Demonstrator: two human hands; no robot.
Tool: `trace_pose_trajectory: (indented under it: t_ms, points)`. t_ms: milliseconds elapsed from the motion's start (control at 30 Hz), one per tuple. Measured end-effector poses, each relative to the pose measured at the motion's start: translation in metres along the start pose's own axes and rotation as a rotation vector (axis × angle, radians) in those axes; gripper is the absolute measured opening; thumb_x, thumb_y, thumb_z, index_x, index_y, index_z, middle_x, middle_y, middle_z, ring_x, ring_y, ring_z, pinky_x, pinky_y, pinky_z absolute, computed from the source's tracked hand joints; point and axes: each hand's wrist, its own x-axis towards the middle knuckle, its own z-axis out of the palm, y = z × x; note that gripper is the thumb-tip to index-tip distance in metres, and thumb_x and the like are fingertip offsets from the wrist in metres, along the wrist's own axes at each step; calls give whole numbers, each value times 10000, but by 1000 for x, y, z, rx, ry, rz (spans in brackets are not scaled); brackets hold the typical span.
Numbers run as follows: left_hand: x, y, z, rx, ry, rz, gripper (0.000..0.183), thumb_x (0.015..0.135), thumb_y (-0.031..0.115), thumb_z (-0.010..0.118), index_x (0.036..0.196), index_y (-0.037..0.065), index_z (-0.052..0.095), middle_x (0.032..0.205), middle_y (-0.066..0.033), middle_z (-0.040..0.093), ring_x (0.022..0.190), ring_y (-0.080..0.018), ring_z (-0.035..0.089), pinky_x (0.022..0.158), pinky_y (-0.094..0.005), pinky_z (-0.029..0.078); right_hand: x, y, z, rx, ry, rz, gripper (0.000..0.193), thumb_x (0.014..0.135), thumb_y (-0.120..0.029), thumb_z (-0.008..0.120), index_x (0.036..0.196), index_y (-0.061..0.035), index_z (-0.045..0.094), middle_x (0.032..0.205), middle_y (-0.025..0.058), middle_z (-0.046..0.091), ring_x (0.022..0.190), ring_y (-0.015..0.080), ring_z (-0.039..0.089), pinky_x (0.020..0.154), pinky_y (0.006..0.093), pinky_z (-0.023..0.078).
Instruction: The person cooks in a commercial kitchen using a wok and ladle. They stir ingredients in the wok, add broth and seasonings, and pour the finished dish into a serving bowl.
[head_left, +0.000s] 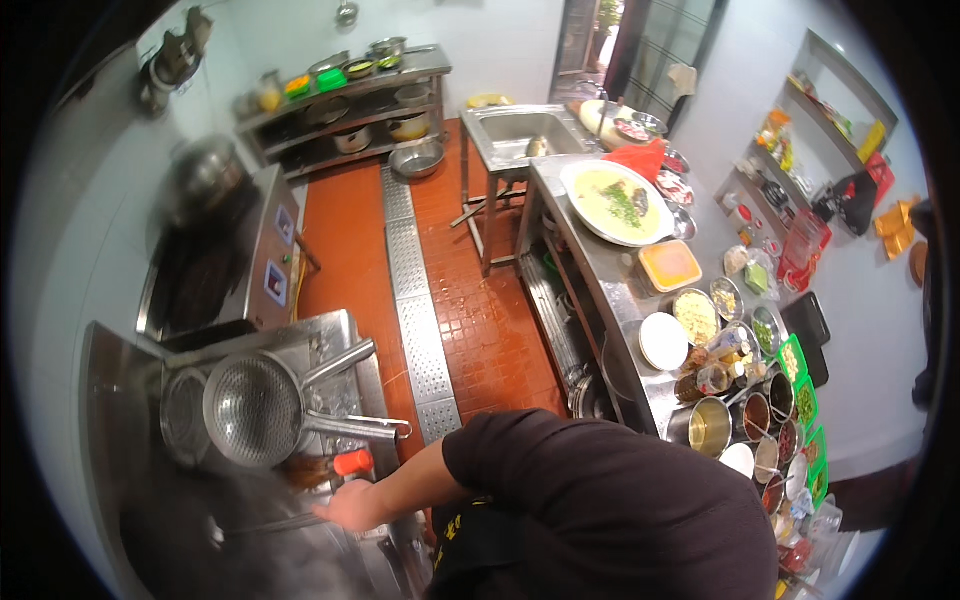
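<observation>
My right hand [352, 506] reaches left from a dark short sleeve to the stove. Its fingers look closed at the edge of a dark, steaming area, beside what looks like a wok rim [275, 524]. Steam and the hand itself hide what it grips. Just beyond the hand lies a bottle with an orange-red cap [352, 462]. Farther off, a perforated metal strainer [253, 410] rests on the stove, with metal handles [350, 428] pointing right. My left hand is out of the picture.
Right of me runs a steel counter [612, 290] with a large white soup bowl [618, 232], stacked white plates [663, 341], an orange-filled tub [670, 265] and several seasoning pots [710, 425]. A sink [490, 125] stands ahead. A metal drain grate [410, 290] crosses the red tiled floor.
</observation>
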Motion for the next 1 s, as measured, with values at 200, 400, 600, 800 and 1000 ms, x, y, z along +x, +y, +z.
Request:
trace_pose_trajectory:
  t_ms: [200,400,600,800,1000]
  points:
    - [1,3,-13,-27,18,-14,331,888,186,530,1055,-90,607,1050,-205,631,909,-311,630,695,-406,546,-3,-6,30,86,-65,69,606,826,-77,578,1380,-17,339,880,230,667,845,420,667,690,505,516]
    - [3,10,-18,-19,47,8,326,884,188,539,1043,-88,608,1039,-203,630,917,-311,631,713,-408,550,24,-24,20,197,-88,-37,472,791,-115,607,1235,-9,490,942,219,673,908,401,663,761,484,519]
    - [9,15,-30,-58,85,39,322,879,191,548,1032,-86,609,1028,-202,630,926,-312,631,731,-411,554,18,-24,-2,334,-77,-156,367,765,-146,633,1102,-27,551,914,203,661,903,368,650,768,483,497]
    - [15,23,-58,-104,175,90,319,874,193,558,1021,-84,610,1017,-200,630,935,-312,631,749,-413,557,12,-24,-15,648,-179,-80,299,741,-86,601,1019,-4,527,829,149,651,746,295,670,654,417,511]
    - [35,44,-119,-184,373,184,315,869,196,567,1009,-83,611,1006,-199,629,943,-313,631,767,-416,561,10,-4,-9,715,-171,-85,253,735,-39,577,974,20,517,772,148,635,588,245,666,536,371,529]
